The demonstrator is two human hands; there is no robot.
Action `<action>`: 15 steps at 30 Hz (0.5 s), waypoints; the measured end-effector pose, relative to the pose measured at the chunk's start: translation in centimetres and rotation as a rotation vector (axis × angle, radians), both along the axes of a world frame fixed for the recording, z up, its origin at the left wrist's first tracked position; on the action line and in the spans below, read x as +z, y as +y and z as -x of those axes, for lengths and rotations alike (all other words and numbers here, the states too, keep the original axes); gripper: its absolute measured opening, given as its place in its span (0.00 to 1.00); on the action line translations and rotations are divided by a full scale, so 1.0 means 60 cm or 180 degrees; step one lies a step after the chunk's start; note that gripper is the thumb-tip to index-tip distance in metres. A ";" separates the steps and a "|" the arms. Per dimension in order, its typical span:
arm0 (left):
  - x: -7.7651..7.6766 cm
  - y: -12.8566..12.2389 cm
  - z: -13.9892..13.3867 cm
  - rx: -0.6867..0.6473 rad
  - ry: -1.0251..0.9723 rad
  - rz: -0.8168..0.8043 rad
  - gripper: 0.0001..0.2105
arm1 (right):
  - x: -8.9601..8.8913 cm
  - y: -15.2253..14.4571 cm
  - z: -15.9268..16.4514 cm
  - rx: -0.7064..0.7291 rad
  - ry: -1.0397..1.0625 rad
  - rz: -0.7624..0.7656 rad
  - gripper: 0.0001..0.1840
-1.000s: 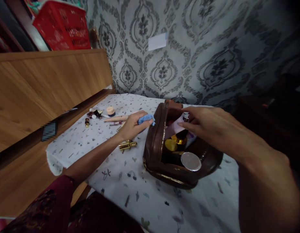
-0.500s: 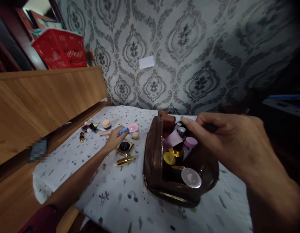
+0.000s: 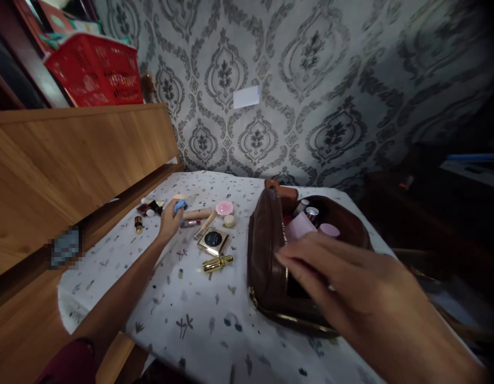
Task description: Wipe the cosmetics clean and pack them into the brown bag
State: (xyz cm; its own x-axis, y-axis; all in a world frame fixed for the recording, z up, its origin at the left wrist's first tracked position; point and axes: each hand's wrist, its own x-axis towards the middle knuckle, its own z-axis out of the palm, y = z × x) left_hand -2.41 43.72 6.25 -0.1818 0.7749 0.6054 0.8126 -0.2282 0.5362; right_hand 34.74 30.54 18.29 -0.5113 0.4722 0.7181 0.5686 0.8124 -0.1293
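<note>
My left hand [image 3: 169, 220] is closed on a crumpled blue cloth [image 3: 180, 205], low over the cosmetics at the table's left. A brown makeup bag [image 3: 267, 250] stands unzipped on the right. Over its opening is my right hand [image 3: 347, 277], fingers bent together and slightly blurred, with the tips by the zipper edge; anything between them is hidden. Inside the bag are a pale purple tube [image 3: 302, 226], a purple cap [image 3: 329, 230] and a silver-capped bottle [image 3: 311, 213]. Left of the bag lie a gold compact [image 3: 214, 240] and a gold lipstick tube [image 3: 217, 263].
Around the left hand are a pink round container [image 3: 224, 208], a small cream jar [image 3: 229, 221], beige tubes [image 3: 198, 214] and a dark small bottle [image 3: 138, 224]. A wooden panel [image 3: 82, 154] with a red basket [image 3: 97, 69] on top borders the left; a patterned wall [image 3: 255, 138] rises behind.
My left hand has moved left with the blue cloth, uncovering the compact and beige tubes. My right hand has come left and down across the bag's opening, covering its front contents.
</note>
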 end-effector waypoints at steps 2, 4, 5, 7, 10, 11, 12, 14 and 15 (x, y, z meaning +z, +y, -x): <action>-0.010 -0.001 0.010 0.0071 0.0076 0.0048 0.12 | -0.015 -0.014 0.026 0.0162 -0.0087 0.0079 0.19; -0.020 -0.007 0.011 0.0070 0.0181 0.0150 0.13 | -0.034 -0.026 0.056 0.0300 -0.0157 0.0165 0.19; -0.026 -0.012 0.008 0.0032 0.0244 0.0220 0.13 | -0.044 -0.030 0.072 0.0330 -0.0195 0.0203 0.19; -0.035 -0.021 -0.002 -0.0116 0.0368 0.0386 0.12 | -0.066 -0.035 0.103 0.0407 -0.0310 0.0227 0.18; -0.046 -0.031 -0.020 -0.0443 0.0468 0.0666 0.11 | -0.098 -0.034 0.143 0.0418 -0.0571 0.0540 0.13; -0.048 -0.033 -0.025 -0.0541 0.0458 0.0758 0.11 | -0.107 -0.031 0.155 0.0403 -0.0676 0.0728 0.11; -0.050 -0.033 -0.029 -0.0620 0.0423 0.0843 0.11 | -0.115 -0.028 0.165 0.0375 -0.0780 0.0942 0.09; -0.051 -0.031 -0.033 -0.0725 0.0291 0.0987 0.12 | -0.129 -0.018 0.185 0.0285 -0.0890 0.1372 0.07; -0.051 -0.029 -0.034 -0.0758 0.0203 0.1045 0.13 | -0.137 -0.013 0.194 0.0231 -0.0869 0.1575 0.05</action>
State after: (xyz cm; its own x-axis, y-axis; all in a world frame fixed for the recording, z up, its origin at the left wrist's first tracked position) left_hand -0.39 41.96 3.21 0.0559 0.9447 0.3230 0.7916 -0.2391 0.5623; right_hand 23.11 29.79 10.10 -0.6909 0.6755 0.2575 0.5798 0.7305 -0.3607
